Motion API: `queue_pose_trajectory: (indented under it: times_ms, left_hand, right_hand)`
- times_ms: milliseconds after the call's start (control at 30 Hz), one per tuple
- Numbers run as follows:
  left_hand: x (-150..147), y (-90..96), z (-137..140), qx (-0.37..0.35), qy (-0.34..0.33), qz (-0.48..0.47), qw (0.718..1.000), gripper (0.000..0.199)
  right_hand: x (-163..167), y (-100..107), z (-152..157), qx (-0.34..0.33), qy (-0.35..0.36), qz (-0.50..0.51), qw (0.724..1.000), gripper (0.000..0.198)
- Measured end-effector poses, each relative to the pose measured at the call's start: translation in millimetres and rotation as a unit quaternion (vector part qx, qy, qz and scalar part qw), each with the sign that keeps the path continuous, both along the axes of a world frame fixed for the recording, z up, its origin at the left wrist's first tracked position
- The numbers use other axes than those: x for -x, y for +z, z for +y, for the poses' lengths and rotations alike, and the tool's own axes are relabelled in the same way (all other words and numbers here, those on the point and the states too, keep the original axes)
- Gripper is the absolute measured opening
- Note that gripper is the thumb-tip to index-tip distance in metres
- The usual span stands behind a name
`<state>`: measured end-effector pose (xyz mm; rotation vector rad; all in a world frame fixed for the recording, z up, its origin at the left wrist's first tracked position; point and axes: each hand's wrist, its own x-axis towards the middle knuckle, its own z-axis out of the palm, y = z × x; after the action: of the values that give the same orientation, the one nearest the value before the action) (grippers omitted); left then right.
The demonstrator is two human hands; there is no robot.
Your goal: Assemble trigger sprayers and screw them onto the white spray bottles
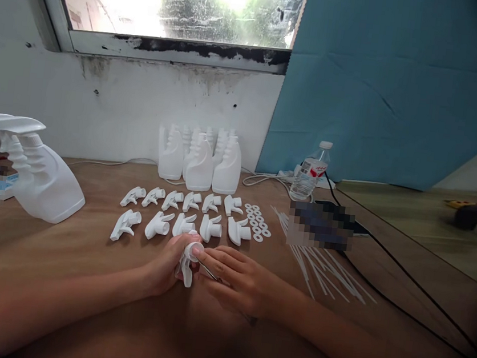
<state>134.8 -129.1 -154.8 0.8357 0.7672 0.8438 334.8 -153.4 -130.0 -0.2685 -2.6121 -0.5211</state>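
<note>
My left hand (166, 265) is closed around a white trigger spray head (186, 271), its round open end turned up and toward the right. Between the fingers of my right hand (246, 283) is a slim metal tool (210, 272), its tip reaching the spray head's opening; its exact kind is hard to make out. My right fingertips touch that same opening's rim. Just beyond my hands, several more white spray heads (210, 228) lie in two rows. Small white ring washers (255, 222) are grouped at the right end of the rows.
White bottles (200, 166) stand against the wall. A large white spray bottle (51, 180) is at the left. Thin white tubes (326, 275) lie at the right, near a water bottle (310, 173). Black cables (404, 270) cross the table's right side.
</note>
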Motion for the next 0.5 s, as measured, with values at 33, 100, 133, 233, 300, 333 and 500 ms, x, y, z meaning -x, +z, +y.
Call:
queue_pose_trajectory:
  times_ms: [33,100,133,233,300,333,500]
  left_hand:
    - [-0.4,0.4,-0.3,-0.001,0.001,0.0,1.0,0.03]
    - [-1.2,0.9,-0.7,-0.004,0.002,0.007,1.0,0.031]
    - [-1.5,1.0,-0.9,-0.006,0.003,0.009,1.0,0.031]
    - [-2.0,1.3,-1.3,-0.013,0.005,0.016,1.0,0.031]
    - [-2.1,2.0,-1.6,-0.021,0.006,0.022,1.0,0.031]
    - [-2.1,2.5,-1.7,-0.023,0.006,0.026,0.999,0.032]
    - [-2.3,5.4,-2.7,-0.018,-0.006,0.042,0.999,0.033]
  right_hand:
    - [0.2,-0.5,-1.1,-0.011,-0.002,-0.003,1.0,0.021]
    - [0.5,-1.4,-2.7,-0.029,0.001,-0.006,1.0,0.021]
    - [0.7,-1.7,-3.1,-0.035,0.004,-0.007,0.999,0.021]
    - [1.1,-1.5,-2.6,-0.046,0.018,-0.001,0.999,0.023]
    - [1.5,-1.0,-1.9,-0.044,0.029,0.001,0.999,0.023]
    - [1.7,-0.8,-1.7,-0.04,0.032,0.002,0.999,0.022]
    - [1.5,-1.9,-3.1,0.032,0.044,0.036,0.998,0.019]
